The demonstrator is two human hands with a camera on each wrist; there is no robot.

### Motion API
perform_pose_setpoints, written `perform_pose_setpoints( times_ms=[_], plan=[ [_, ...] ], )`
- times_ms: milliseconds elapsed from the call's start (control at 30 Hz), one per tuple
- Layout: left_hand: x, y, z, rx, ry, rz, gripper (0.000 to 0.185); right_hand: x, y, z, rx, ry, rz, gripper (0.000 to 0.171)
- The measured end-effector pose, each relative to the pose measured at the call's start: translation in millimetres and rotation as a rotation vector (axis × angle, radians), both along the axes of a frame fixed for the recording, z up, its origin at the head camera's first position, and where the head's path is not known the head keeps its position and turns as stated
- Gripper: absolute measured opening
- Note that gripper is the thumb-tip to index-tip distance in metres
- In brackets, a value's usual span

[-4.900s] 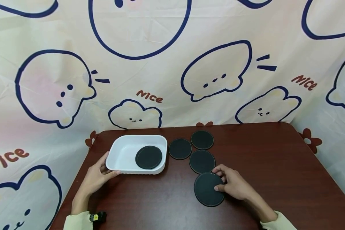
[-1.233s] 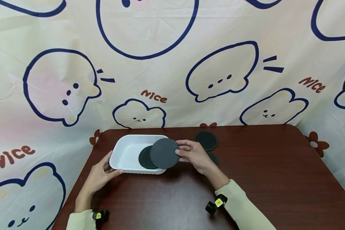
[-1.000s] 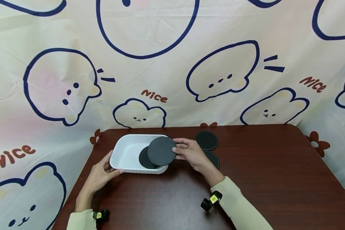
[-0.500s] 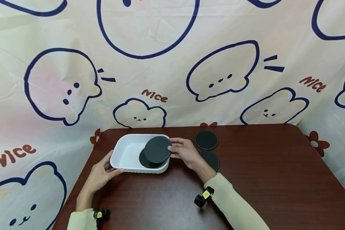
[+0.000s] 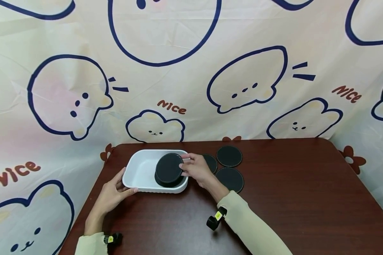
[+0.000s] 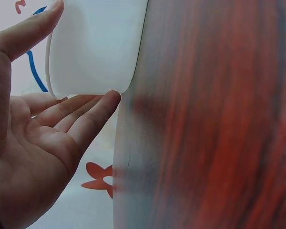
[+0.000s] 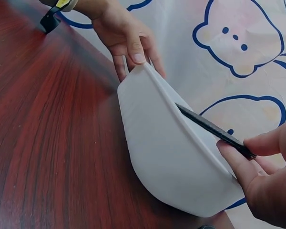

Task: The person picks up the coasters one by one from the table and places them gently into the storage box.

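My right hand (image 5: 196, 169) pinches a round black coaster (image 5: 169, 167) by its right edge, thumb on top and fingers beneath. The held coaster lies close over another black coaster (image 5: 160, 182) inside a white plastic basin (image 5: 140, 173), covering most of it. In the right wrist view, the held coaster (image 7: 210, 128) is seen nearly edge-on, dipping past the rim of the basin (image 7: 167, 157). My left hand (image 5: 108, 194) grips the left end of the basin. In the left wrist view, its thumb is at the rim and its fingertips touch the outer wall (image 6: 95, 57).
Three more black coasters lie right of the basin: one at the back (image 5: 229, 156), one nearer (image 5: 230, 179), and one partly behind my right hand (image 5: 211, 163). The brown wooden table (image 5: 290, 198) ends at a patterned cloth backdrop (image 5: 191, 85).
My right hand has lifted the coaster from the table's front, carried it left over the basin and lowered it onto the other coaster's spot. My left hand has kept its grip.
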State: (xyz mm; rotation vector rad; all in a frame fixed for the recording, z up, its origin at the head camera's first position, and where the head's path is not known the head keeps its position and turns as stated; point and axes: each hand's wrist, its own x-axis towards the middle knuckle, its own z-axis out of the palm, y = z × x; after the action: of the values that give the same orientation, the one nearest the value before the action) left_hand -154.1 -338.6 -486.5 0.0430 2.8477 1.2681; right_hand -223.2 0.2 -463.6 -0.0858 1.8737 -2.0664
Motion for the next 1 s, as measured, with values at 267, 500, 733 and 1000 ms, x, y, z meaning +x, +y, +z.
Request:
perform_pose_setpoints(
  times_ms=[267,500,733,1000],
  plan=[
    [1.3,0,0.5,-0.004,0.003,0.001,0.108,-1.2,-7,0.9,0.023,-0.016,-0.026,0.038],
    [0.5,1,1.1,-0.002,0.001,0.001,0.108,-0.7,-8,3.5,0.067,-0.001,-0.027,0.038],
    [-0.4,0,1.3,-0.005,0.018,-0.005,0.108,1.4,-10,9.0,0.150,0.036,-0.015,0.036],
    [-0.3,0,1.3,0.000,0.022,-0.012,0.107,3.7,-11,13.2,0.268,0.087,-0.010,0.034]
  ],
)
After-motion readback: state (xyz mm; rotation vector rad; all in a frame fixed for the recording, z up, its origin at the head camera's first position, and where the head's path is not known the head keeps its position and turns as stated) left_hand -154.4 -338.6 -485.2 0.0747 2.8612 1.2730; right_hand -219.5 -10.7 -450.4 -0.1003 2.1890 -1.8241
